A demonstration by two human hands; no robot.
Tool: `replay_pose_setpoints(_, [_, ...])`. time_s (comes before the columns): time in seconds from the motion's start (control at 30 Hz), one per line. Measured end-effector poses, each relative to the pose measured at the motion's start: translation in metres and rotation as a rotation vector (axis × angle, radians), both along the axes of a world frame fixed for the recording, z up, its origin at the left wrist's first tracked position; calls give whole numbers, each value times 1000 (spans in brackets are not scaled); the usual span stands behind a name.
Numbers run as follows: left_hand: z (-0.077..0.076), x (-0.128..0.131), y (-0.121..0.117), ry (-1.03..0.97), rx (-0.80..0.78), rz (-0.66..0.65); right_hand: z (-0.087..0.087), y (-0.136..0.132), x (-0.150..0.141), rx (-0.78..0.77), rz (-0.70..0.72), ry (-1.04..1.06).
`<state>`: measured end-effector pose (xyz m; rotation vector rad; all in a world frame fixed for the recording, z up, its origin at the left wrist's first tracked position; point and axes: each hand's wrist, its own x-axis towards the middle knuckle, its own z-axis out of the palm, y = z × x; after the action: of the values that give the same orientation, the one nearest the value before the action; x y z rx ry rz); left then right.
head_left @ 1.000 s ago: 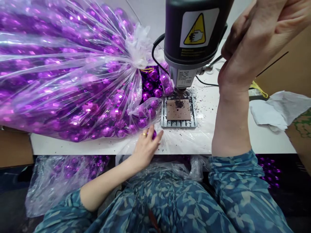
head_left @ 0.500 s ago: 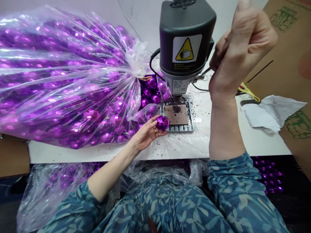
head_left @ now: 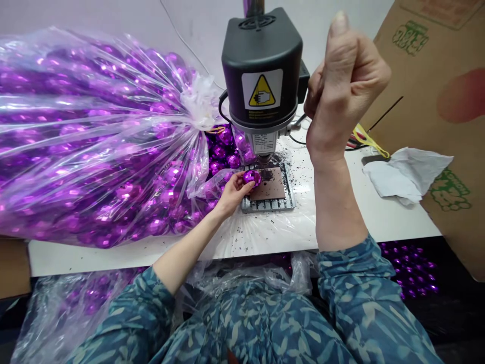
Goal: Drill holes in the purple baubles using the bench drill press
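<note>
My left hand (head_left: 234,193) holds a shiny purple faceted ball (head_left: 251,177) between thumb and fingers, over the left part of the brown board (head_left: 276,188). That board lies on the slotted metal base (head_left: 268,206) of a bench drill press (head_left: 261,65), with dark shavings scattered over it. The drill's tip is hard to make out beneath the head. Raised at the right of the machine, my right hand (head_left: 346,86) is closed around the drill press lever (head_left: 300,120), of which only a short stretch shows.
A large clear bag (head_left: 94,151) full of purple balls fills the left of the white table (head_left: 401,222). Crumpled white paper (head_left: 409,174) and a yellow-handled tool (head_left: 369,139) lie at right, by a cardboard box (head_left: 447,65). More purple balls (head_left: 411,268) sit below the table edge.
My left hand has brought the ball from the base's left edge in over the board, and its fingers have turned. The right hand stays closed on the lever. The whole view has shifted slightly.
</note>
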<state>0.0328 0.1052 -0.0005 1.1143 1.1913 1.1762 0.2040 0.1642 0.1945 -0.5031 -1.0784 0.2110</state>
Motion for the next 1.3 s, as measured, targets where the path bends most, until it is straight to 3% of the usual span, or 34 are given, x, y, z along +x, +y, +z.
replay_pose_setpoints(0.17, [-11, 1, 10, 85, 64, -64, 0, -4, -1, -40, -14, -8])
replay_pose_setpoints(0.37, [-8, 5, 12, 192, 113, -133, -1, -3, -1, -23, -59, -37])
replay_pose_setpoints(0.53, [-1, 11, 12, 384, 240, -92, 0, -4, -1, -74, -89, -49])
replay_pose_setpoints(0.67, [1, 19, 11, 525, 321, -6, 0, -2, -2, 50, 49, 41])
replay_pose_setpoints(0.8, [-4, 27, 10, 501, 381, -7, -1, 0, -1, 65, 82, 43])
replay_pose_setpoints(1.1, [-20, 35, 10, 345, 329, 35, -5, -6, 1, 43, 27, -21])
replay_pose_setpoints(1.3, [-20, 35, 11, 303, 315, 22, -28, -26, 0, 27, -52, 30])
